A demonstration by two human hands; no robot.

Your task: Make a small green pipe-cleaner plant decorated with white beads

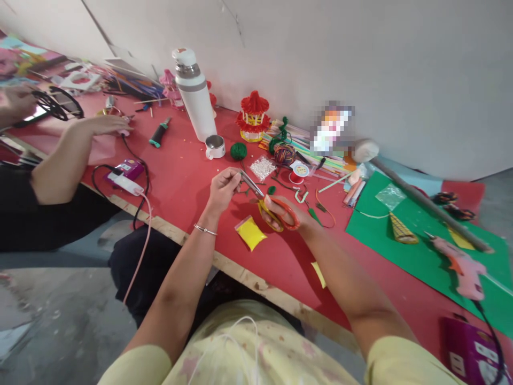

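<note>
My right hand (276,211) is closed round the orange and yellow handles of a pair of scissors (289,214), whose blades point up and left. At the blade tips, my left hand (225,186) pinches something too small to make out. Below the hands lies a small bag of yellow material (251,233) on the red tabletop (176,176). A bag of white beads (262,168) and a green yarn ball (238,151) sit just beyond the blades.
A white thermos (196,99) stands behind, near a red lantern-like craft (254,117). Green sheet (372,235) at right bears a pink glue gun (460,267) and a long stick (425,198). Another person's hands (102,125) work at left.
</note>
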